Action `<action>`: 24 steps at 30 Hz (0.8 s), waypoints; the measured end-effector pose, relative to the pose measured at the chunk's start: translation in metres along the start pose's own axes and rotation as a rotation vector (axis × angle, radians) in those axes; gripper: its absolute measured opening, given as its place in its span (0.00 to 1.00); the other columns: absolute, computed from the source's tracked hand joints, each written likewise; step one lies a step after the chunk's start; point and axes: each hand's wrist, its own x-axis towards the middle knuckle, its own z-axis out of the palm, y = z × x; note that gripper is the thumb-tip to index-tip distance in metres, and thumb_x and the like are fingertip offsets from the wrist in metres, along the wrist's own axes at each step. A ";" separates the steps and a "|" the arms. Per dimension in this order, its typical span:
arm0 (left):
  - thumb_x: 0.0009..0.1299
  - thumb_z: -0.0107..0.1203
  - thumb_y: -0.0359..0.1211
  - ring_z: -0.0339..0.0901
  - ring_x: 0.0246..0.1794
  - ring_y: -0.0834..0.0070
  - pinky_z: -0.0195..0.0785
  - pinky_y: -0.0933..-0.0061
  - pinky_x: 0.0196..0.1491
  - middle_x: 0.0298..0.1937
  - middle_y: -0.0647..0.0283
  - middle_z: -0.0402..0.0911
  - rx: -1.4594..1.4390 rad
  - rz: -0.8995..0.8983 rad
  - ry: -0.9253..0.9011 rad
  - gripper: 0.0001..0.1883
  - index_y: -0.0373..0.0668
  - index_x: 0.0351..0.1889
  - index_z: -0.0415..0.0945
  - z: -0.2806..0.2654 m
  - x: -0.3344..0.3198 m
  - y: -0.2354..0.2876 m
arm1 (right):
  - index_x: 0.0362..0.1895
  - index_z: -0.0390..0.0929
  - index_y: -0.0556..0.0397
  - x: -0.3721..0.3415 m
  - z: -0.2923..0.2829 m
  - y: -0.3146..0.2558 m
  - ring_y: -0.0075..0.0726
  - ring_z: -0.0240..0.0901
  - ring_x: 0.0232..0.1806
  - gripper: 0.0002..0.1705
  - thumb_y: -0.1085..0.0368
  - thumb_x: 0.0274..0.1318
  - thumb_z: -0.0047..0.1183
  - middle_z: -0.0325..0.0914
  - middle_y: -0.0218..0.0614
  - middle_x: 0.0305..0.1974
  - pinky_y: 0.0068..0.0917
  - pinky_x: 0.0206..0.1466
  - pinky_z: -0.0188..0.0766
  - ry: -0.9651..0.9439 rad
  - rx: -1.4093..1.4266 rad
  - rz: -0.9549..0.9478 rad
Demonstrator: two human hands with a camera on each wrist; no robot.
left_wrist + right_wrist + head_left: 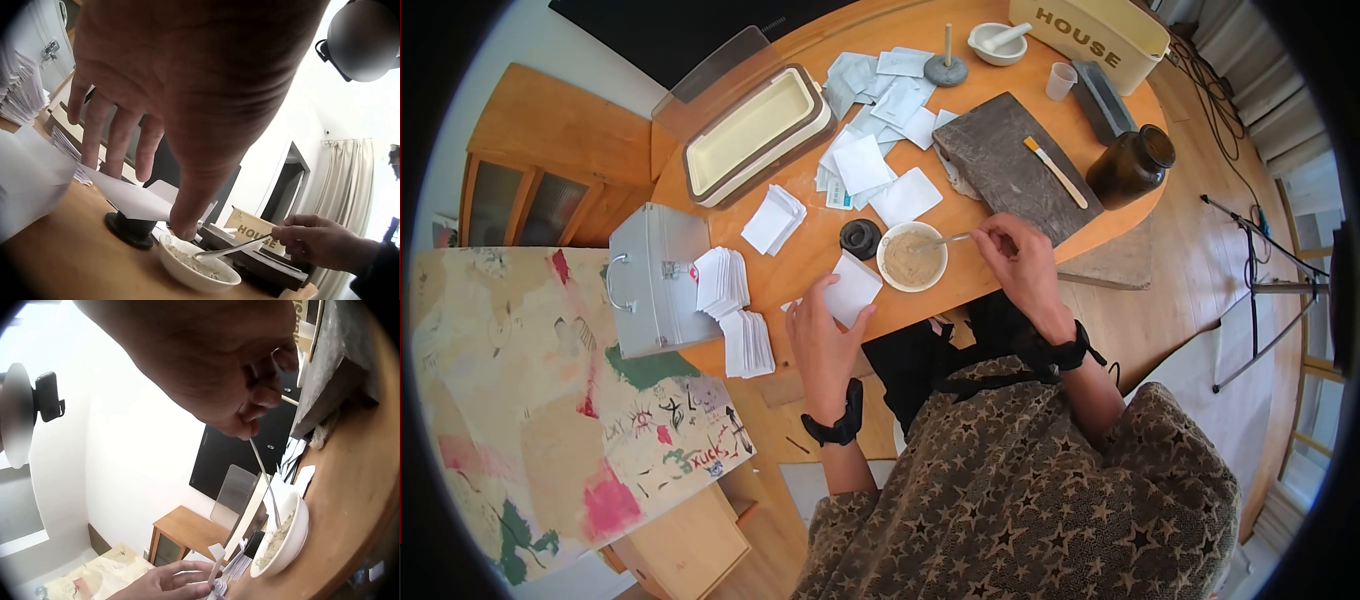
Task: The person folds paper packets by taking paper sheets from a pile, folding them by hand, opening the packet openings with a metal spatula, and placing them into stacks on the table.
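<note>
At near side of wooden table: pinching white paper with left hand, pinching thin metal utensil with right hand, dipping it into powder inside white bowl. Beyond: dark board under brush, then HOUSE box. Past table: wood floor, tripod, pale curtains.

I am wearing two black wristbands and working with one spoon and one bowl; around me, three stacks of white packets are lying; one mortar, one pestle, one brush, one dark slab, one brown jar, one clear cup, one metal case, one lettered box and one lidded box are sitting; one tripod is standing; the loose packets are overlapping too much for me to count.
</note>
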 end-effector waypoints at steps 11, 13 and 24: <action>0.57 0.75 0.37 0.75 0.62 0.56 0.56 0.51 0.73 0.58 0.54 0.81 0.023 0.037 0.010 0.34 0.44 0.61 0.72 0.010 -0.001 0.010 | 0.33 0.80 0.61 0.002 -0.011 -0.027 0.27 0.66 0.24 0.08 0.69 0.60 0.65 0.74 0.35 0.23 0.26 0.29 0.65 0.014 0.136 0.017; 0.57 0.75 0.36 0.75 0.63 0.56 0.56 0.51 0.73 0.58 0.54 0.81 0.026 0.038 0.005 0.34 0.44 0.61 0.72 0.011 0.000 0.012 | 0.34 0.80 0.62 0.001 -0.010 -0.032 0.27 0.67 0.24 0.08 0.69 0.61 0.65 0.74 0.34 0.24 0.27 0.30 0.66 -0.032 0.185 0.013; 0.56 0.76 0.35 0.76 0.63 0.59 0.54 0.48 0.74 0.60 0.57 0.80 0.046 0.067 0.016 0.36 0.46 0.62 0.70 0.011 -0.001 0.017 | 0.34 0.80 0.62 -0.003 -0.005 -0.024 0.29 0.67 0.24 0.08 0.69 0.60 0.65 0.73 0.36 0.24 0.27 0.30 0.66 -0.040 0.159 0.016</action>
